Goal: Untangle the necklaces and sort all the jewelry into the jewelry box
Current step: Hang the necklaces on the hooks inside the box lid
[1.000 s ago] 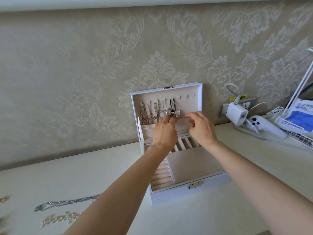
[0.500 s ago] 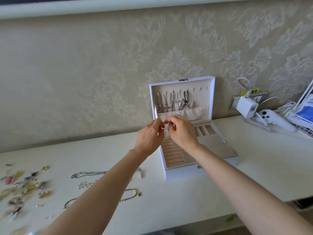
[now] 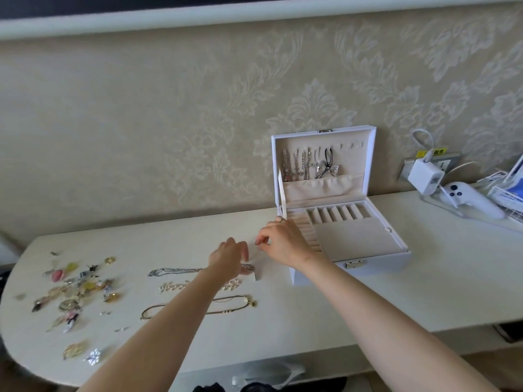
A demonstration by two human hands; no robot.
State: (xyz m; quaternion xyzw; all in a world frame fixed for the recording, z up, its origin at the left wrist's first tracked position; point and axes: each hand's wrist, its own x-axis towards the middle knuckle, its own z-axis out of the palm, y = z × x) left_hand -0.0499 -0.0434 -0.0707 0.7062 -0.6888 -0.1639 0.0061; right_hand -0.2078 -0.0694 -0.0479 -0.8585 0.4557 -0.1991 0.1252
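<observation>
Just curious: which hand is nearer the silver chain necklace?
Left. The left hand is at the end of the silver chain necklace; the right hand is by the jewelry box.

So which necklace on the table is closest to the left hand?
The silver chain, rearmost of the three: its end lies by the left hand. The pearly strand and gold necklace lie nearer the front.

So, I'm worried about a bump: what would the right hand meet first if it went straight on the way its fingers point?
Probably the left hand: the right hand points leftward at its fingers, a small gap apart. Depth is unclear, so it might pass above.
</observation>
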